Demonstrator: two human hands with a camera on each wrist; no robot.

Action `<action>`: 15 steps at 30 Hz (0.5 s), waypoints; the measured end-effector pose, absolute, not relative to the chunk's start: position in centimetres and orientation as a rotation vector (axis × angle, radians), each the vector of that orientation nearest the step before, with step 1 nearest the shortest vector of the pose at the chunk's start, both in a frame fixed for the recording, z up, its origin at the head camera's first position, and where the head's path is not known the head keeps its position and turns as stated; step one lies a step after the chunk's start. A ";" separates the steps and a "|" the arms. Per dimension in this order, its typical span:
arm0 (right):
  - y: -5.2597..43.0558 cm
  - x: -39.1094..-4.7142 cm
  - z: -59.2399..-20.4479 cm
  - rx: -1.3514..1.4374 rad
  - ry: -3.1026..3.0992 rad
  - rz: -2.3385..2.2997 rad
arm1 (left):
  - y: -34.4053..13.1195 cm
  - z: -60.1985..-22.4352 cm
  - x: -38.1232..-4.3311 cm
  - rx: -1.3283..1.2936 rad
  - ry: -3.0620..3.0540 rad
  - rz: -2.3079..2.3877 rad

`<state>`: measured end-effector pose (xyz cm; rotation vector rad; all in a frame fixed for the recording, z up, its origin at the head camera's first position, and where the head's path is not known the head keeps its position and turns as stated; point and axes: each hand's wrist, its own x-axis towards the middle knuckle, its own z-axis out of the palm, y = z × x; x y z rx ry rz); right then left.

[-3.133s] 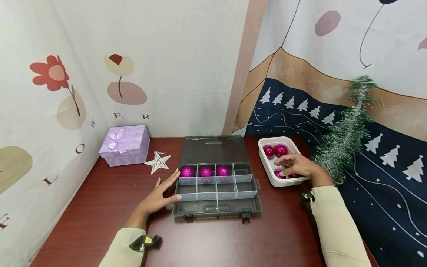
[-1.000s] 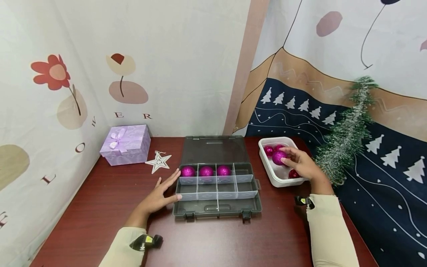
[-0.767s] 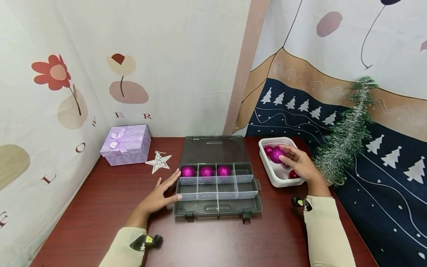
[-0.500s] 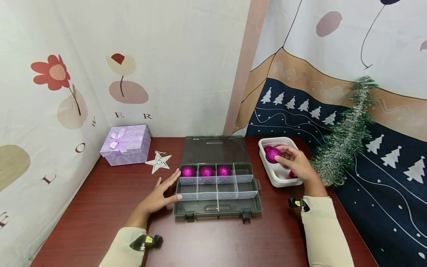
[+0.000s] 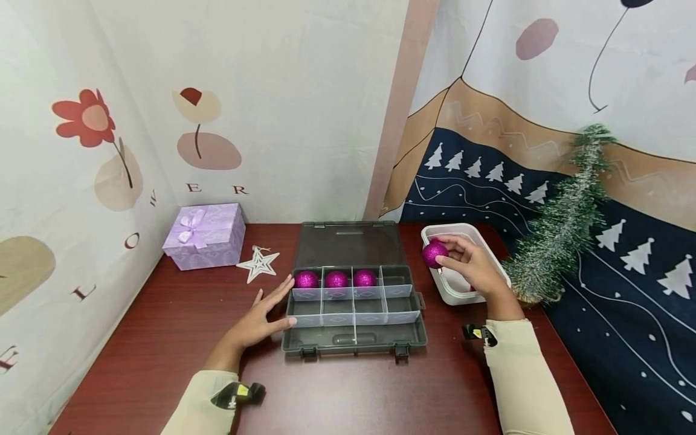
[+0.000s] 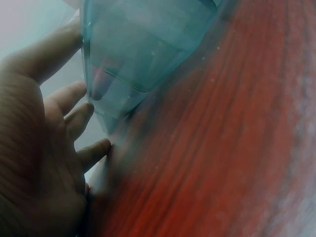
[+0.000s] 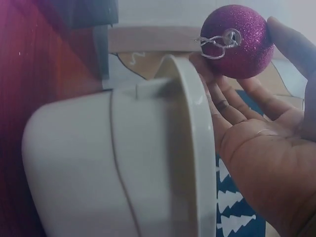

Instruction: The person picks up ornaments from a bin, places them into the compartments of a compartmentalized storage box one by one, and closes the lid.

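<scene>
My right hand (image 5: 472,264) pinches a glittery magenta Christmas bauble (image 5: 434,254) between thumb and fingers, over the left rim of the white tub (image 5: 454,297). In the right wrist view the bauble (image 7: 237,42) shows its cap and a silver string loop. The hand hides most of the tub's inside. My left hand (image 5: 260,320) rests with spread fingers against the left side of a dark, see-through divider box (image 5: 353,349). Three magenta baubles (image 5: 336,279) sit in separate compartments of its back row, from the left. The back row's rightmost compartment (image 5: 396,277) holds none.
Behind the compartments, the box's lid (image 5: 350,243) lies folded back. A white star ornament (image 5: 258,264) and a lilac gift box (image 5: 205,237) stand to the left on the wooden table (image 5: 359,396). A small tinsel tree (image 5: 562,223) stands at the right, behind my right hand.
My right hand reached into the tub, took hold of a glittery bauble, lifted it and moved it left to the tub's rim. My left hand has stayed at the box.
</scene>
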<state>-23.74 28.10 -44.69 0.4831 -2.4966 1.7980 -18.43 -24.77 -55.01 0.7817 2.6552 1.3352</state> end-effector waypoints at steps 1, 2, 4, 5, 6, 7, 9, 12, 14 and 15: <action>28.0 -23.8 -44.7 0.501 -2.504 1.779 | -24.8 -55.0 -18.4 0.780 2.655 1.334; 27.9 -23.8 -44.8 0.511 -2.517 1.751 | -24.8 -55.0 -18.4 0.780 2.654 1.335; 27.6 -23.8 -44.8 0.507 -2.544 1.718 | -24.8 -55.0 -18.4 0.776 2.656 1.331; 27.4 -23.7 -44.8 0.503 -2.557 1.716 | -24.8 -55.0 -18.4 0.774 2.656 1.329; 27.2 -23.6 -44.8 0.498 -2.567 1.718 | -24.8 -55.0 -18.3 0.772 2.656 1.329; 27.0 -23.6 -44.7 0.494 -2.574 1.730 | -24.8 -55.0 -18.3 0.771 2.656 1.329; 26.7 -23.4 -44.6 0.475 -2.580 1.771 | -24.7 -55.0 -18.3 0.769 2.656 1.328; 26.2 -23.5 -44.6 0.455 -2.575 1.841 | -24.7 -54.9 -18.3 0.769 2.656 1.327; 26.0 -23.5 -44.6 0.455 -2.580 1.860 | -24.7 -54.8 -18.3 0.770 2.655 1.327; 25.9 -23.5 -44.6 0.457 -2.580 1.865 | -24.7 -54.8 -18.3 0.769 2.655 1.326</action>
